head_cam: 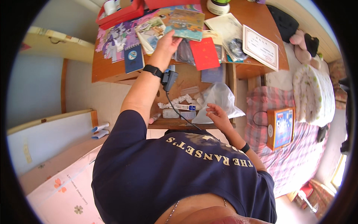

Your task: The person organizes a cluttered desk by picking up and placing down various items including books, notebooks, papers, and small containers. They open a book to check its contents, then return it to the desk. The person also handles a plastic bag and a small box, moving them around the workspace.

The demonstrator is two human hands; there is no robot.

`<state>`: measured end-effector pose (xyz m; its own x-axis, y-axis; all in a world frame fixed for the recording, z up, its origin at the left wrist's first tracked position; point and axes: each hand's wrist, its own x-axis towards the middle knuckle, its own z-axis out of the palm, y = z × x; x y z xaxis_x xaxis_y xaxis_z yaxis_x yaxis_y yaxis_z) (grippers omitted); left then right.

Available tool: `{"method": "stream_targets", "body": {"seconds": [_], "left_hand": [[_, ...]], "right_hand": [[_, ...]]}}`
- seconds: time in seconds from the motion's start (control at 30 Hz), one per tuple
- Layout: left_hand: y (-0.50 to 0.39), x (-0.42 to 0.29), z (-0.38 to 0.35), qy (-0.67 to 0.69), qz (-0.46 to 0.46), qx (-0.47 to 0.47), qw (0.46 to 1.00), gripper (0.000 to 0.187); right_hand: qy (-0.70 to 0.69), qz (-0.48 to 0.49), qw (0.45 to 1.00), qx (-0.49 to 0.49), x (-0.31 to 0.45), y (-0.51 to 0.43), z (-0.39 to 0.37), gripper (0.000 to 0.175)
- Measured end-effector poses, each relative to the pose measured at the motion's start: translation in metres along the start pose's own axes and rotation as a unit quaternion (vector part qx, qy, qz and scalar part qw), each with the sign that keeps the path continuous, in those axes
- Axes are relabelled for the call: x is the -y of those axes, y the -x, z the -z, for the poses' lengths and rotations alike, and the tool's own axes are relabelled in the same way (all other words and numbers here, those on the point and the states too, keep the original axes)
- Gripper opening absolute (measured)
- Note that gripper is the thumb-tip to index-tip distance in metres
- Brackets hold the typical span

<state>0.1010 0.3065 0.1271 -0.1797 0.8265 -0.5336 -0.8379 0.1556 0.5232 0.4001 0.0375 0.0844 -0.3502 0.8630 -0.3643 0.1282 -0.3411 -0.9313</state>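
Observation:
My left hand (169, 44) grips the near edge of a thin book with a painted cover (186, 23), thumb on top, above the desk. Beneath and beside that book lie a white picture book (151, 32) and a dark blue spiral notepad (134, 58). Closer to me, my right hand (218, 114) hovers at a clear plastic bag (218, 98) in the pulled-out drawer (165, 123). Its fingers are loosely curled and apart, with nothing visibly held. Whether they touch the bag I cannot tell. A red booklet (205, 53) rests over the drawer's far end.
Small boxes (171, 113) and crumpled white paper (179, 100) lie in the drawer. On the wooden desk (251, 14) are a red box (120, 14), a spiral notebook (225, 22) and a framed certificate (261, 46). A black cable (176, 107) runs from a device at my left wrist.

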Motion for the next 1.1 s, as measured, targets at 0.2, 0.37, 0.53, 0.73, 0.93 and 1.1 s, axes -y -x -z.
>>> {"method": "stream_targets", "body": {"seconds": [0.2, 0.37, 0.53, 0.73, 0.93, 1.1], "left_hand": [[0.060, 0.005, 0.007, -0.071, -0.099, 0.112, 0.986, 0.026], [0.159, 0.028, 0.029, -0.121, -0.064, 0.228, 0.964, 0.027], [0.230, 0.074, 0.063, -0.170, 0.037, 0.208, 0.962, 0.034], [0.253, 0.092, 0.070, -0.314, -0.013, 0.353, 0.881, 0.040], [0.251, 0.089, 0.036, -0.338, 0.084, 0.428, 0.834, 0.055], [0.254, 0.092, 0.023, -0.394, 0.075, 0.398, 0.825, 0.058]], "right_hand": [[-0.103, -0.024, 0.994, -0.004, 0.025, -0.004, 0.002, 0.036], [-0.268, 0.002, 0.963, -0.029, 0.070, -0.014, 0.002, 0.049], [-0.481, -0.019, 0.875, -0.056, 0.093, -0.035, 0.000, 0.055], [-0.549, -0.077, 0.827, -0.089, 0.080, -0.039, -0.003, 0.058], [-0.478, -0.133, 0.861, -0.111, 0.089, -0.039, -0.002, 0.063], [-0.477, -0.129, 0.869, -0.026, 0.082, -0.035, 0.001, 0.071]]}}
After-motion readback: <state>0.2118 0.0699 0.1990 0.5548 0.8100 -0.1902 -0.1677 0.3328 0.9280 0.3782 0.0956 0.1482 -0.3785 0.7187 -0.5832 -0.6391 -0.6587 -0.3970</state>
